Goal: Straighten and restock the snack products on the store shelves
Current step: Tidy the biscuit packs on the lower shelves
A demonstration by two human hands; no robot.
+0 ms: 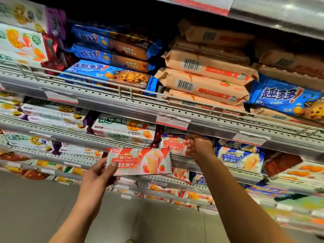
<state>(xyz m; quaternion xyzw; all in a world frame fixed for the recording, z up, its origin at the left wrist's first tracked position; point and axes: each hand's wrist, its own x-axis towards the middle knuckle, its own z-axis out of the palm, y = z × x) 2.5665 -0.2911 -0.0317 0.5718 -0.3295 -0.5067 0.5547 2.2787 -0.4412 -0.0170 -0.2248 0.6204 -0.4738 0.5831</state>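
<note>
My left hand (100, 174) grips the left end of a red strawberry wafer pack (140, 161), held flat in front of the middle shelf. My right hand (199, 146) reaches into that shelf and closes its fingers on the right end of a second red wafer pack (172, 143) lying on the shelf. Blue wafer packs (239, 157) lie just right of my right hand. Part of the shelved red pack is hidden behind my fingers.
The shelf above (105, 100) carries blue chocolate-chip cookie packs (108, 74) and stacked tan packs (205, 79) behind a wire rail. White fruit-biscuit boxes (122, 130) sit left of the wafers. Price tags (172, 121) hang on the shelf edges. Lower shelves hold more packs; grey floor below.
</note>
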